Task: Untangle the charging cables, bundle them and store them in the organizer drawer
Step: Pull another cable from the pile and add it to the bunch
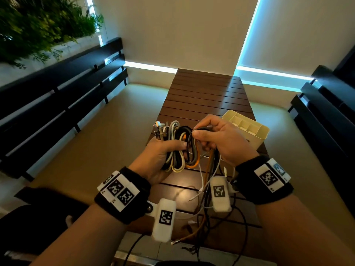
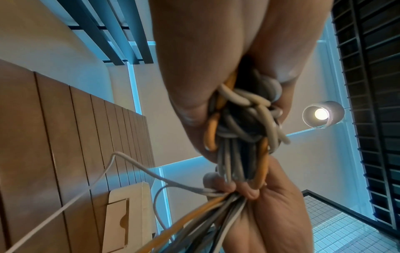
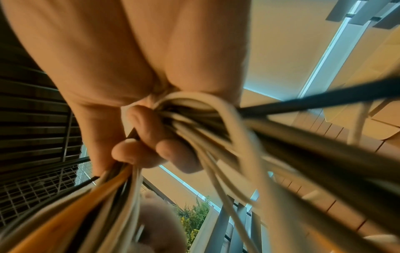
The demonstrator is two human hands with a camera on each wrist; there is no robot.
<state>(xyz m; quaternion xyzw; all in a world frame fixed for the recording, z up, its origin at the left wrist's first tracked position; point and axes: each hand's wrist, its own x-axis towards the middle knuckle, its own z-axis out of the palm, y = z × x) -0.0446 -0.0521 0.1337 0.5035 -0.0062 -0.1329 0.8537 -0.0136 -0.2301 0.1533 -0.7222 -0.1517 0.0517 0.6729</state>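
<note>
Left hand [image 1: 160, 156] was clamped round the coiled bundle of mixed charging cables [image 1: 179, 148] (grey, cream, black and orange loops), held up over the near end of the brown slatted wooden table [image 1: 207, 93]; a cluster of metal plug ends [image 1: 160, 128] stuck out above the fist. Right hand [image 1: 221, 137] was just beside it, thumb and forefinger pinching a thin black cable [image 1: 190, 139] where it crossed the coil, lower fingers curled round the loose tails. Right wrist view confirmed that: fingers [image 3: 151, 135] wrapped on a fan of cream, dark and orange strands. Loose tails [image 1: 206, 191] hung from both hands down to the table's near edge, one thin white lead [image 1: 200, 177] trailing free with its tip above the tabletop. Looked to me like the bundling step, mid-wrap: coil mostly formed, tails not yet taken in, some strands crossed, so untangling probably wasn't fully done. Next move, as I read it: keep the left grip firm so the loops don't spring, feed the black strand round or through the coil, then gather the hanging ends without snagging plugs. Beyond the right hand, the cream plastic organizer drawer with inner dividers [image 1: 247, 124] sat on the table's right side, compartments showing nothing inside, near enough to drop the bundle in once secured.
</note>
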